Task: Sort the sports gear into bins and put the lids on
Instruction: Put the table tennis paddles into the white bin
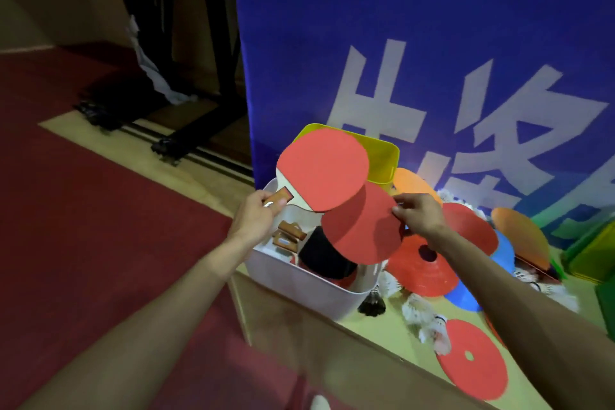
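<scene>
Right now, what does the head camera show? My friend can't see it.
Two hands hold red table tennis paddles over a white bin with paddles inside: the left hand grips the handle of the upper paddle, and the right hand pinches the edge of the lower paddle. Flat cones and shuttlecocks lie on the table beside it.

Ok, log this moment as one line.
left hand: grips table tennis paddle by handle | right hand: pinches second paddle rim | both over white bin, no lid on
</scene>
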Available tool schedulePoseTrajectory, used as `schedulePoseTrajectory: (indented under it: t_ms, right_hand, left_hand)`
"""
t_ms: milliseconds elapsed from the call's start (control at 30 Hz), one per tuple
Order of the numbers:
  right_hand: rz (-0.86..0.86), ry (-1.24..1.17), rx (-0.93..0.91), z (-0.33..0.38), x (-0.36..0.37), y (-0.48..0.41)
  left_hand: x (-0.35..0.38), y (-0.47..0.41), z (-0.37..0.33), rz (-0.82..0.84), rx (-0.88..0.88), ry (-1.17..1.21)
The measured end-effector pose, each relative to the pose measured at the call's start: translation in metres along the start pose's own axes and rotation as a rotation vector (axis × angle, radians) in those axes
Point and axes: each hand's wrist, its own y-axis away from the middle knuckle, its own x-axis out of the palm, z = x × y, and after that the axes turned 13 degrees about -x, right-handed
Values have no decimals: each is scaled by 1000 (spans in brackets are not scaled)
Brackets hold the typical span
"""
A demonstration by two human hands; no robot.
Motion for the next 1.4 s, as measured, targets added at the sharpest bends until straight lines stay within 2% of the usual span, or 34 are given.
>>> schedulePoseTrajectory:
  t_ms: [233,367,500,600,700,867,1033,1233,1400]
  right_hand:
    - [369,309,-128,-8,54,-26]
    - [521,433,-164,-21,84,-45]
    - [687,376,-167,-33,110,-59]
    - [721,358,-156,-43,126,-70]
    - [683,363,-99,-49,137,-78]
    - [463,316,-29,-54,135,-89]
    - [330,183,23,-44,117,-99]
    - [159,47,66,-24,104,-83]
    - [170,70,134,-29,104,-64]
  left_hand:
    - [-3,-34,14,-5,-35,-55]
    - [6,-58,14,10,-59,-119]
    - [14,-82,14,28,-105,-182]
    - [19,-98,15,19,-130,-197]
    - [21,-107,15,13,-139,-211]
    - [21,-120,16,11,-95,-235]
    - [21,-130,15,32,-46,-338]
    - [10,-139,23,176,10,-501]
    - [16,-146,33,327,8,-599]
